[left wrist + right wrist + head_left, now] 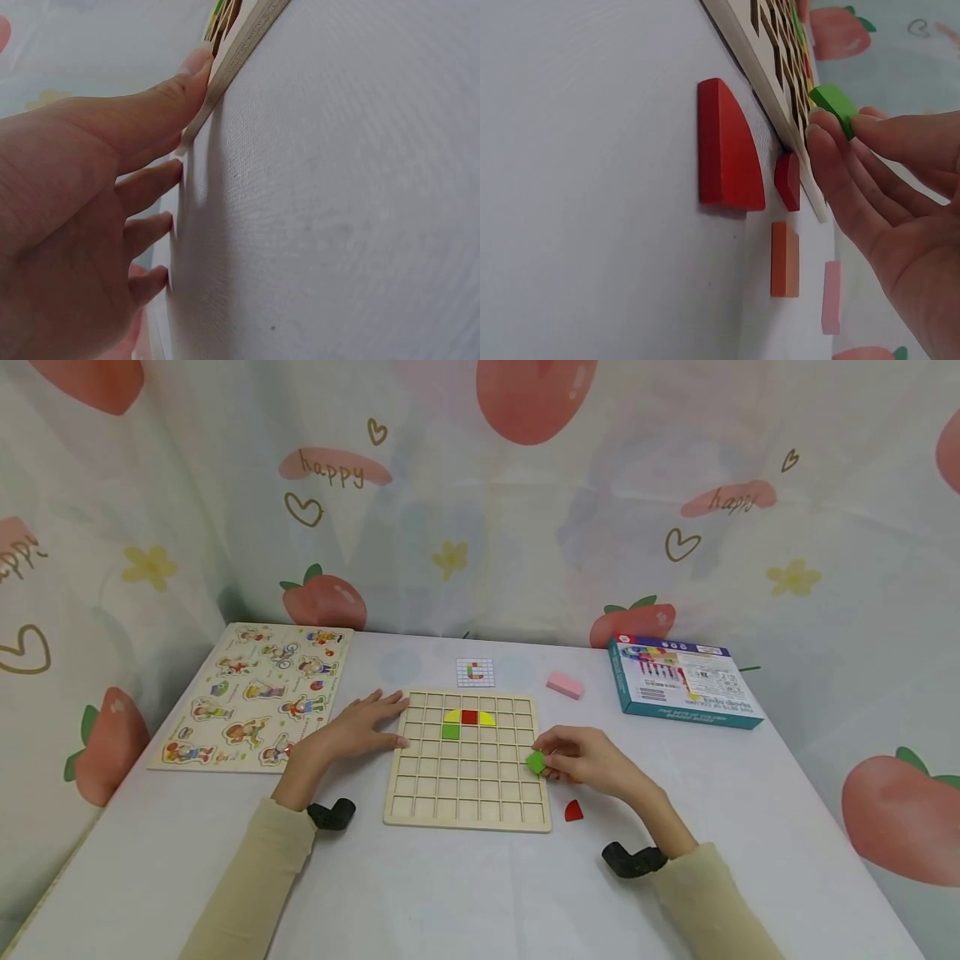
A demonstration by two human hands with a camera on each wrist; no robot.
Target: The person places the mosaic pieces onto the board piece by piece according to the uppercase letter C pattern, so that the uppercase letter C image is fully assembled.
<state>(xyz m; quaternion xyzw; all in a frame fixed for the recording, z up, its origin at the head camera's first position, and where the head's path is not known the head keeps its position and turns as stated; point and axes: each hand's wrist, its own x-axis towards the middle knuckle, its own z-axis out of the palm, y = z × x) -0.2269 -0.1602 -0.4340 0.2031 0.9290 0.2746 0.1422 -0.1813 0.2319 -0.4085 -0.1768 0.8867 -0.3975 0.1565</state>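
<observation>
A wooden grid board [468, 814] lies on the white table. In its upper part sit a red square [469, 717], two yellow rounded pieces [487, 719] either side of it, and a green square [451, 732]. My left hand [352, 727] rests at the board's left edge, fingers extended, thumb [169, 94] touching the rim. Over the right edge my right hand [592, 762] pinches a green block [834, 105] between thumb and fingers. A red quarter-round block [731, 150] lies near it, with another red block [787, 181] and an orange block [784, 259] beyond, seen in the right wrist view.
Behind the board lies a small pattern card [476, 672]. A pink block [565, 685] is to its right, then a teal box [686, 681]. On the left lies a picture puzzle board [247, 693]. A printed curtain [510, 527] hangs behind the table.
</observation>
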